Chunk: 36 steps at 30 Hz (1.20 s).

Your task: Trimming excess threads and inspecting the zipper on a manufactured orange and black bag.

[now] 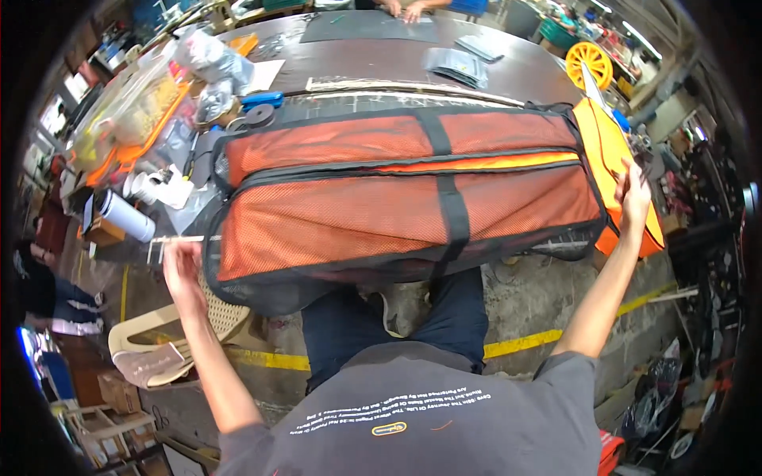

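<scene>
A long mesh bag (pixel 341 218) with orange showing through its black netting lies across the table edge, over my lap. Black trim edges it and a black strap (pixel 454 214) crosses it; a long slit along the top shows bright orange inside. My left hand (pixel 184 274) is at the bag's left end, fingers upright and drawn together against the black edge; their tips are partly hidden. At the other end, my right hand (pixel 633 197) has its fingers curled at the outer edge of a bright orange end flap (pixel 601 151).
Left on the table are a clear tub with orange trim (pixel 135 127), a white cylinder (pixel 127 216) and a black tape roll (pixel 259 116). Plastic packets (pixel 456 67) lie farther back. Another person's hands (pixel 406 9) work at the far side. A beige plastic chair (pixel 151 341) stands lower left.
</scene>
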Tool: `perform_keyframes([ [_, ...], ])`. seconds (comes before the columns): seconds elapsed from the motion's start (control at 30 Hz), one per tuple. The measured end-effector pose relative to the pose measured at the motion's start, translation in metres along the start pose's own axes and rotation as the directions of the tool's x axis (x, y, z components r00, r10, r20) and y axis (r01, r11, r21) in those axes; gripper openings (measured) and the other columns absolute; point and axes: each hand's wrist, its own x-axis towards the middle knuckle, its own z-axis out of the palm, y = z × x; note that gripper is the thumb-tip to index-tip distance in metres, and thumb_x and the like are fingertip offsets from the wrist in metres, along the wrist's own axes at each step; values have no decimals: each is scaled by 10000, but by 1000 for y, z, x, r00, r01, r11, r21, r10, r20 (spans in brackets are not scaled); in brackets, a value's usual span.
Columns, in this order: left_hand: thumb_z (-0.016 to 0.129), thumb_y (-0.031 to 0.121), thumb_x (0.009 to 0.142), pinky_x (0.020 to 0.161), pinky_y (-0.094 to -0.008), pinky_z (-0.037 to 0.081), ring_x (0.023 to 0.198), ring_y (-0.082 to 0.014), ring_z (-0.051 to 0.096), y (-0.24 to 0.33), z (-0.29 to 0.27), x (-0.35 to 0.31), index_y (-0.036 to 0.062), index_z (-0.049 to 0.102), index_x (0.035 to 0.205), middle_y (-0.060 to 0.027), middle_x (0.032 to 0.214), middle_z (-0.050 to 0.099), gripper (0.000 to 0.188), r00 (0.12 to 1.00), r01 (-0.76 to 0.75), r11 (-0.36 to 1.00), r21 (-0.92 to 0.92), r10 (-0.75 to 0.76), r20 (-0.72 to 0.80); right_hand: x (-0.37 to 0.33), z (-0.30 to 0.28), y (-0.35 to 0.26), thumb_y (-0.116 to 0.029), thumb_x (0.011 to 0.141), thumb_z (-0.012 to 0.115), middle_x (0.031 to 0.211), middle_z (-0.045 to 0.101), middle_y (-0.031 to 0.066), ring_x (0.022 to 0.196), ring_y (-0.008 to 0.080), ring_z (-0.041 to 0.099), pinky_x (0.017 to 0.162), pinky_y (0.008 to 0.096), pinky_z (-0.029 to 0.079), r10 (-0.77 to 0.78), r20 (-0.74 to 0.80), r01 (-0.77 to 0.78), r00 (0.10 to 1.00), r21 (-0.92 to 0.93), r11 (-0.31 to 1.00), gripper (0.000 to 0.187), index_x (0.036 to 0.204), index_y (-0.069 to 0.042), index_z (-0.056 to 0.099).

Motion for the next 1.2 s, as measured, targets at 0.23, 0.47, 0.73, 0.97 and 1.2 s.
perform_keyframes([
  [0.23,558,564,1210,1074,-425,533,1215,-211,642,-62,1,-143,-17,454,1683,-107,1507,630,756,960,65,984,-165,-16,280,-144,-11,70,-297,1152,748,914,529,-129,752,-1,431,672,225,362,189,72,-202,979,363,910,372,1369,3,766],
  [0.47,809,243,1047,1030,-376,547,1139,-222,714,-11,-8,-149,29,711,1272,-91,1216,778,326,901,214,977,16,-204,384,-168,0,108,-118,980,900,1233,813,19,1128,169,754,1042,382,594,212,107,-237,971,496,835,413,1363,-27,773],
  [0.73,448,366,1261,1341,-551,411,1550,-399,592,164,94,79,15,555,1670,-215,1689,611,549,477,301,725,-620,448,756,39,6,-41,-419,1241,548,744,543,-30,619,125,507,624,282,459,-420,588,-462,691,807,369,413,981,-118,660],
  [0.97,552,469,1228,1158,-448,572,1354,-270,732,114,161,169,40,618,1617,-145,1551,731,583,952,104,995,-3,-99,290,80,96,-40,-329,1238,531,1415,816,46,711,69,585,850,282,588,220,280,-314,935,358,879,426,1534,-65,687],
  [1.2,526,328,1238,1066,-390,586,1287,-242,736,-5,18,0,-13,636,1534,-141,1448,739,465,917,-399,916,51,400,-8,-64,13,104,-406,1223,568,1275,798,39,795,70,590,700,240,490,114,-197,-67,974,229,971,484,1547,-79,718],
])
